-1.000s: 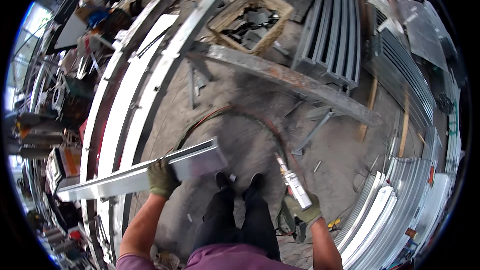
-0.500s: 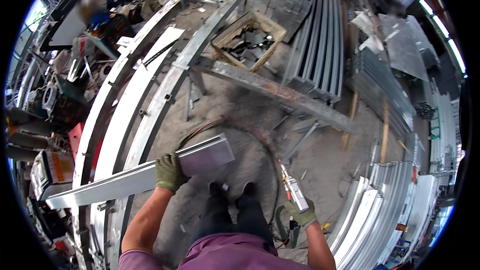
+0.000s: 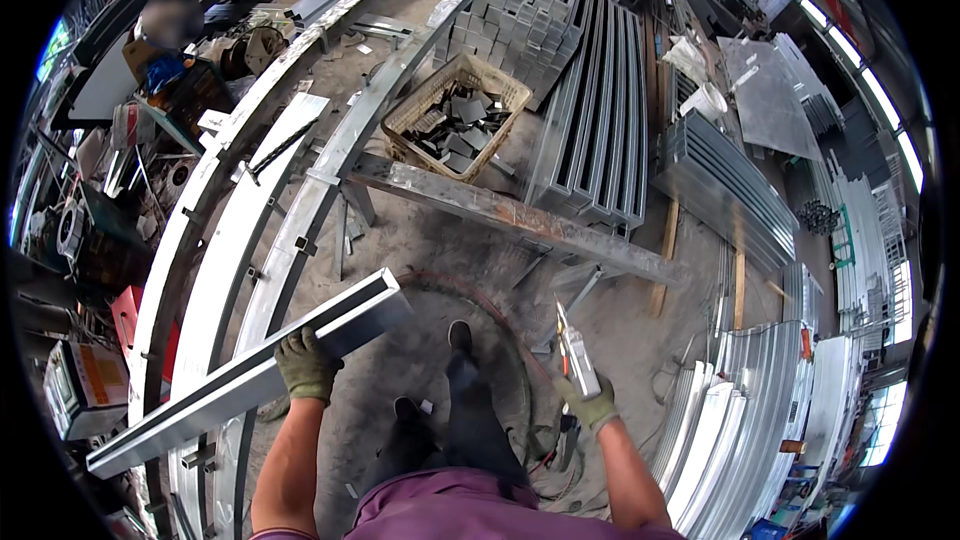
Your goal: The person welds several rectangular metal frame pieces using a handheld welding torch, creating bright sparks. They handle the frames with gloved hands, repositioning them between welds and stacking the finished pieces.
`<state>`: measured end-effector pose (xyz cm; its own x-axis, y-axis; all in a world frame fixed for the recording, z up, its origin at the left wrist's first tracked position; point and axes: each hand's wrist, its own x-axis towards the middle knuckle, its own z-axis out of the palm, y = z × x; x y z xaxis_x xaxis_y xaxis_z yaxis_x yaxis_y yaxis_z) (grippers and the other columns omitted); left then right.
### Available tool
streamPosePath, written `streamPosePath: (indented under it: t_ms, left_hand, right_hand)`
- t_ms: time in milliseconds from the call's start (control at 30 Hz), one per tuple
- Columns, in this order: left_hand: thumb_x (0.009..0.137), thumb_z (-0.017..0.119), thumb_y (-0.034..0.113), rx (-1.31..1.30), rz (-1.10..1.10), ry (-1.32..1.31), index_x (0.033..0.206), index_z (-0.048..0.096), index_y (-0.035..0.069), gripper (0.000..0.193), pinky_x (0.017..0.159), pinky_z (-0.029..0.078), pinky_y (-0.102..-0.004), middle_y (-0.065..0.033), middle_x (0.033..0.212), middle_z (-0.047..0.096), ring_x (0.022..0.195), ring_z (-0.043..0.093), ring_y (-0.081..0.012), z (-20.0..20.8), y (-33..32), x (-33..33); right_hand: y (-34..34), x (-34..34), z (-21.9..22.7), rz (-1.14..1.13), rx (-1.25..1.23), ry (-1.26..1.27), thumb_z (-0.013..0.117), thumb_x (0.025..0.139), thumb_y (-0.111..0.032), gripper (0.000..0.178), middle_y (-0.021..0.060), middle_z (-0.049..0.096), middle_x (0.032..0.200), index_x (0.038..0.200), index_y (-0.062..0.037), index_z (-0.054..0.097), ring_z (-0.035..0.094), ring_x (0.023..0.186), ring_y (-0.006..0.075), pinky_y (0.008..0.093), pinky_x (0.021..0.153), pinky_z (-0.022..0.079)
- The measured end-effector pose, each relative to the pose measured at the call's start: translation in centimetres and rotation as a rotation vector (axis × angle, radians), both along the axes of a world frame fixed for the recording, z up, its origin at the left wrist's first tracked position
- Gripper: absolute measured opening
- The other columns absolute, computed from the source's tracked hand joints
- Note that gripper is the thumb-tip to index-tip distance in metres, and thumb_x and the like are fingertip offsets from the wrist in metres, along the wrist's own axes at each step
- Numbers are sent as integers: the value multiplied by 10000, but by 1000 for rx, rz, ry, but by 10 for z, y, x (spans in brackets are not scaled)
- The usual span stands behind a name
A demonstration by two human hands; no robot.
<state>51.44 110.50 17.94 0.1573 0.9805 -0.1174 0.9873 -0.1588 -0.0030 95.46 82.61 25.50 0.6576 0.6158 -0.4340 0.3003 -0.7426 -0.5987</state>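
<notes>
My left hand [image 3: 308,365], in a green work glove, is closed around a long grey metal channel [image 3: 365,315]. The channel slants from the lower left up toward the middle, its open groove showing on the upper side. Its far left part passes over the long pale rails; I cannot tell whether it touches them. In my gloved right hand [image 3: 588,403] is a white hand-held welding gun [image 3: 578,365], gripped at its lower end. Its thin pointed nozzle aims up and away from me. A dark hose [image 3: 527,380] curves over the floor near it.
Long metal rails [image 3: 300,230] run along my left, joined by a crossbar [image 3: 520,215] ahead. Beyond it stands a yellowish basket [image 3: 400,140] of metal offcuts beside stacked steel tubes [image 3: 590,140]. More metal profiles [image 3: 750,400] lie at my right. A person [image 3: 165,40] is at the far left.
The channel has rolled, so its groove now shows along its length. The welding gun has swung more upright. One of my feet has stepped forward, and the view has shifted.
</notes>
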Motion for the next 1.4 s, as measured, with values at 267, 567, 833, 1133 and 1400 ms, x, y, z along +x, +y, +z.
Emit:
streamPosePath:
  t_ms: [267, 567, 833, 1133, 1400]
  left_hand:
    - [705, 920, 401, -19, 106, 5, 1289, 604, 63, 745, 951, 463, -560, -198, 1203, 652, 1141, 613, -411, -22, -24, -9]
    - [764, 855, 272, 11, 334, 78, 1254, 606, 105, 575, 1126, 372, -561, -187, 1254, 593, 1252, 533, -408, -18, -6, 27]
    - [729, 846, 234, -28, 309, 71, 1347, 556, 49, 707, 1145, 366, -600, -256, 1343, 548, 1279, 501, -482, -16, -14, 26]
    - [814, 813, 226, -188, 439, 116, 1499, 446, -20, 816, 1268, 257, -598, -318, 1523, 476, 1468, 389, -524, -41, -41, 10]
    - [758, 815, 239, -212, 443, 83, 1328, 534, 15, 675, 1232, 304, -579, -253, 1373, 527, 1353, 465, -458, 13, -2, 41]
  right_hand:
    - [174, 135, -22, 200, -94, -27, 837, 821, -502, 519, 169, 789, 985, 1154, -112, 764, 781, 967, 295, 425, 862, 588]
    - [389, 308, -116, 292, -16, -91, 863, 881, -381, 347, 10, 674, 779, 1011, -82, 746, 643, 646, 136, 350, 554, 524]
    - [487, 333, -214, 143, 9, -102, 914, 823, -368, 582, 73, 727, 1112, 1254, -24, 730, 666, 944, 171, 373, 835, 565]
    - [478, 338, -274, 30, -36, 90, 924, 754, -316, 578, 130, 771, 1017, 1151, 68, 751, 707, 828, 205, 416, 737, 558]
    - [443, 300, -257, 177, -142, -20, 796, 829, -401, 512, 161, 784, 986, 1152, -8, 739, 748, 903, 325, 462, 807, 564]
